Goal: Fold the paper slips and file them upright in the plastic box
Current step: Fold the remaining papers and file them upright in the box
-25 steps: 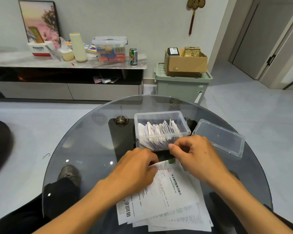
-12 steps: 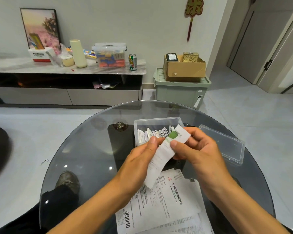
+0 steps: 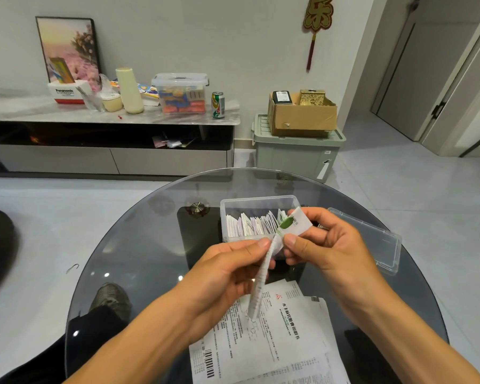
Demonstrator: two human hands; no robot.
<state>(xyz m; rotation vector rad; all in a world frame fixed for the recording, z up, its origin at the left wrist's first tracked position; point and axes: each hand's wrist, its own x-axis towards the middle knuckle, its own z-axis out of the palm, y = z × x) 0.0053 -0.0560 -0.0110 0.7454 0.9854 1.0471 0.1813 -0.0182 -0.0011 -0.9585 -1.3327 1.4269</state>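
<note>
Head view: both hands are raised above a round glass table (image 3: 139, 245), holding one paper slip (image 3: 263, 270) between them. The left hand (image 3: 227, 273) pinches the slip between thumb and forefinger near the slip's middle; the remaining fingers are curled beneath it. The right hand (image 3: 333, 250) pinches the slip's upper part, with the thumb on the near side and the fingers curled behind the top end. The slip is long and narrow, seen almost edge-on, and bears a green mark near the top. Its lower end hangs free above a pile of printed sheets (image 3: 275, 342) lying flat on the near part of the table.

The clear plastic box (image 3: 261, 202) stands on the table just beyond the hands, open at the top. A row of folded slips (image 3: 250, 225) stands upright inside it. The held slip's top end overlaps the box's right part in the view; whether it touches the box cannot be determined. The clear lid (image 3: 372, 239) lies on the table to the right of the box, partly hidden by the right hand.
</note>
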